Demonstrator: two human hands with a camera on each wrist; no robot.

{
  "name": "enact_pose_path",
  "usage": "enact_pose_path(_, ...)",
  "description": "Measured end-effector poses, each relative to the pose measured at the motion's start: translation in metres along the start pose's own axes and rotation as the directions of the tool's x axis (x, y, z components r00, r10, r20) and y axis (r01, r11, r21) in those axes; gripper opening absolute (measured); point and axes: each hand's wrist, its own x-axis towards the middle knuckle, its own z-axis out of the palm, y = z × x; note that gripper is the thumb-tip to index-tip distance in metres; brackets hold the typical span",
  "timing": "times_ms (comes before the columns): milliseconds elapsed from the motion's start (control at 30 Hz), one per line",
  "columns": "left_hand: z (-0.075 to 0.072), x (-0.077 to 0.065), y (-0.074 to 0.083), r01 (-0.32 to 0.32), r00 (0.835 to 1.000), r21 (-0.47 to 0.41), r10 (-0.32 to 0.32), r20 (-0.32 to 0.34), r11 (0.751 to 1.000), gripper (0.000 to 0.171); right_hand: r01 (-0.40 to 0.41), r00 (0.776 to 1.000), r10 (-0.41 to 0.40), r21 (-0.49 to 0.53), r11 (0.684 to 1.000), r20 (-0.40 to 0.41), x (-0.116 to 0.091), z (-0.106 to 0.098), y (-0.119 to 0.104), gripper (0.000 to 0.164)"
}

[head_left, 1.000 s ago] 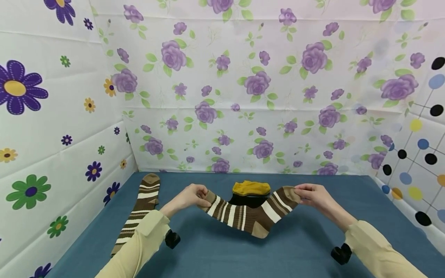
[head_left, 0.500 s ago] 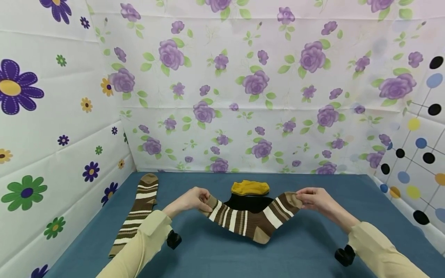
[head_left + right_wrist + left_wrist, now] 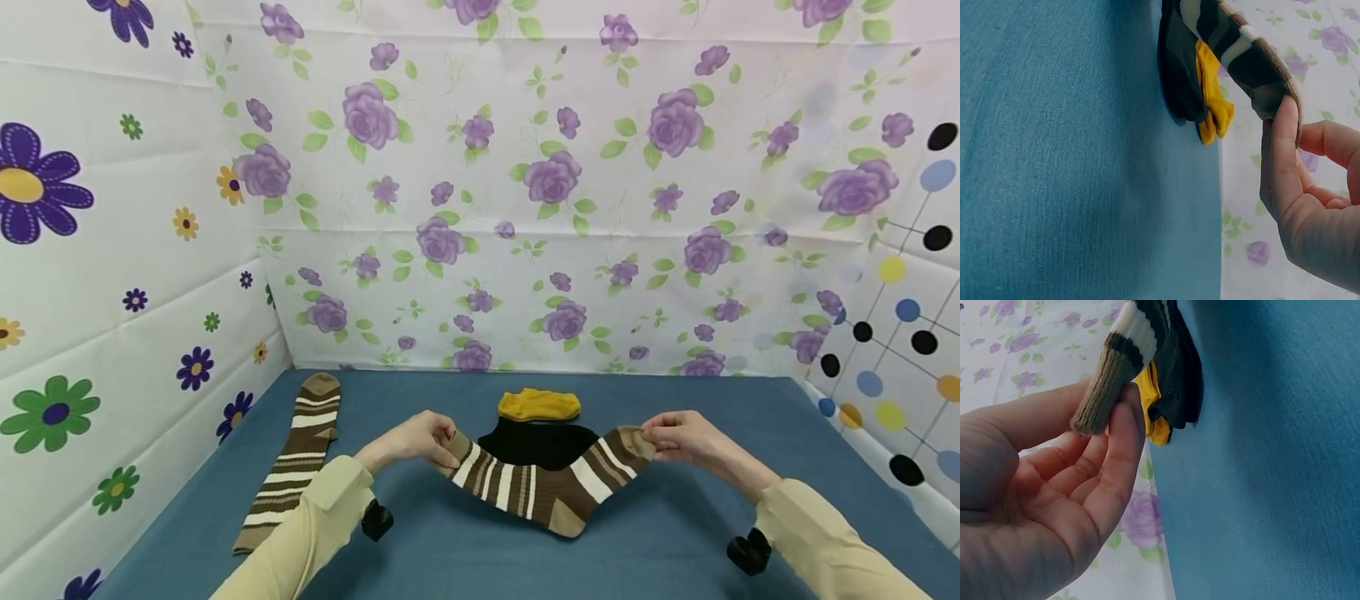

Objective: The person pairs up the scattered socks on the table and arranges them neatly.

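A brown sock with white and tan stripes (image 3: 517, 485) hangs between both hands above the table, sagging in the middle with its tan heel lowest. My left hand (image 3: 416, 437) pinches the tan ribbed cuff (image 3: 1100, 394) between thumb and fingers. At the other end, my right hand (image 3: 686, 437) pinches the tan toe (image 3: 633, 440). Behind the held sock lies a black sock (image 3: 536, 444), partly covered by it in the head view. Just beyond that is a folded yellow sock (image 3: 538, 405). A matching striped sock (image 3: 292, 467) lies flat at the left, partly hidden by the left sleeve.
A blue cloth (image 3: 480, 554) covers the table. Floral sheets (image 3: 487, 183) stand upright along the back, left and right sides. Each wrist carries a small black camera, such as the left one (image 3: 377, 520).
Both hands have come lower and slightly nearer with the striped sock stretched between them. More of the black sock shows behind it. The view has shifted a little.
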Motion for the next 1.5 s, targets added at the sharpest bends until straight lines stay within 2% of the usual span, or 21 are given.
enact_pose_path(367, 0.006, 0.000, -0.004, 0.018, 1.000, -0.041, -0.017, 0.026, 0.999, 0.020, -0.040, 0.998, 0.040, -0.010, 0.999, 0.038, 0.000, 0.001, 0.001, 0.024)
enact_pose_path(567, 0.009, 0.001, -0.009, 0.027, 0.999, -0.020, -0.026, 0.041, 0.999, 0.021, -0.057, 0.996, 0.060, -0.045, 0.997, 0.067, 0.001, -0.001, 0.003, 0.021)
enact_pose_path(833, 0.013, 0.004, -0.010, 0.068, 0.997, -0.001, -0.068, 0.046, 0.998, 0.020, -0.110, 0.993, 0.113, -0.090, 0.990, 0.031, 0.002, -0.001, 0.004, 0.025)
enact_pose_path(1000, 0.014, 0.006, -0.012, 0.073, 0.996, 0.017, -0.074, 0.046, 0.997, 0.020, -0.130, 0.990, 0.136, -0.126, 0.983, 0.040, -0.001, -0.002, 0.005, 0.027)
enact_pose_path(1267, 0.015, 0.008, -0.015, 0.075, 0.995, 0.017, -0.076, 0.066, 0.997, 0.021, -0.169, 0.983, 0.177, -0.145, 0.975, 0.043, 0.001, -0.004, 0.008, 0.021)
enact_pose_path(1500, 0.015, 0.010, -0.019, 0.097, 0.992, 0.003, -0.096, 0.086, 0.995, 0.021, -0.171, 0.981, 0.184, -0.179, 0.969, 0.059, 0.002, -0.005, 0.013, 0.020)
